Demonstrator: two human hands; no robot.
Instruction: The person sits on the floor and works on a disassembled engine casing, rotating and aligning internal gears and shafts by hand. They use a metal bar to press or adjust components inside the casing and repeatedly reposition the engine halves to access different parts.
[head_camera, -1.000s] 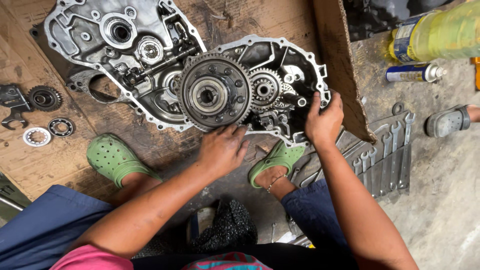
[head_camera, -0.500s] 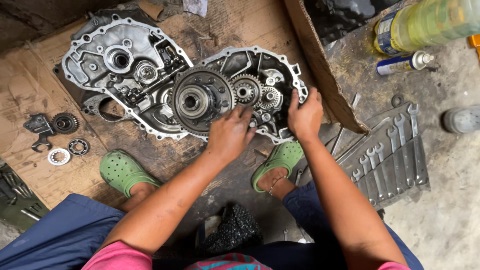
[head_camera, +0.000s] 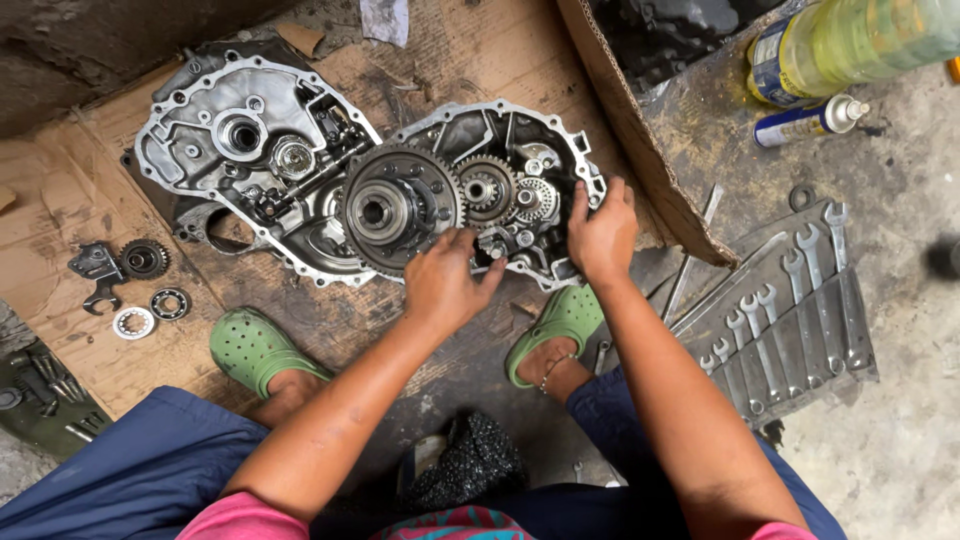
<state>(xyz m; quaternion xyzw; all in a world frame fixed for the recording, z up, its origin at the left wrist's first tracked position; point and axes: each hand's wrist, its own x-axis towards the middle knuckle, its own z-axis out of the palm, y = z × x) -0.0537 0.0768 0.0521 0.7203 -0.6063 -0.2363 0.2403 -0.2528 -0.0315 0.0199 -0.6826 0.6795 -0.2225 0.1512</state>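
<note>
An open metal engine case (head_camera: 545, 140) with several gears inside lies on cardboard in front of me. Its largest gear (head_camera: 395, 208) sits at the case's left side, with smaller gears (head_camera: 487, 188) to its right. My left hand (head_camera: 447, 281) rests at the lower edge of the big gear, fingertips touching parts in the case's bottom. Gripping the case's right rim is my right hand (head_camera: 601, 233). A second case half (head_camera: 200, 150) lies to the left, partly under the first.
A small gear (head_camera: 144, 259), bearings (head_camera: 170, 303) and a bracket (head_camera: 95, 268) lie at left. A roll of wrenches (head_camera: 790, 310) is spread at right. A yellow-green bottle (head_camera: 850, 40) and spray can (head_camera: 808, 120) lie at top right. My green clogs (head_camera: 255, 350) flank my arms.
The view has shifted, so the case sits lower and further right in frame. My left hand has moved up to the big gear's lower edge. My right hand stays on the rim.
</note>
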